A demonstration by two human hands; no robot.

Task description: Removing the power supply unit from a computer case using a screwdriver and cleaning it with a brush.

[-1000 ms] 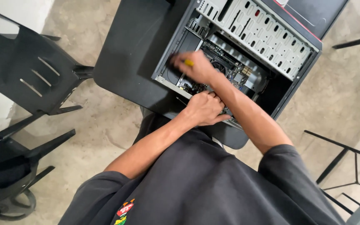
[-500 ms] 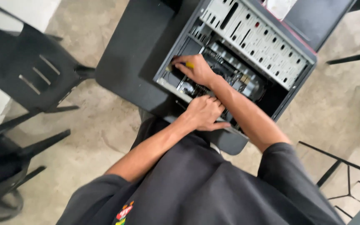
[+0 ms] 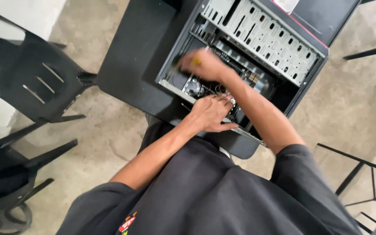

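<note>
Nearest the camera, the person's black shirt (image 3: 205,196) fills the lower part of the view, both bare forearms reaching forward from it. The left hand (image 3: 212,114) rests on the near rim of an open computer case (image 3: 257,48), its fingers (image 3: 223,101) curled loosely over the edge and touching the motherboard (image 3: 201,87) just inside; they grip nothing that can be made out. The case lies on its side on a dark worktop (image 3: 131,56), its near corner reaching the worktop's near edge, just above the person's lap.

Further in, the right hand (image 3: 203,65) is deep in the case, over the left part of the board. It is blurred; its fingers are closed around a small tool with a yellow handle (image 3: 195,62), the tip hidden.

Beyond the hands, a perforated grey drive cage (image 3: 262,35) spans the far side of the case.

Off the worktop's left edge, black plastic chairs (image 3: 31,82) stand on the concrete floor (image 3: 96,130). To the right, black metal frames (image 3: 357,169) stand on the same floor.
</note>
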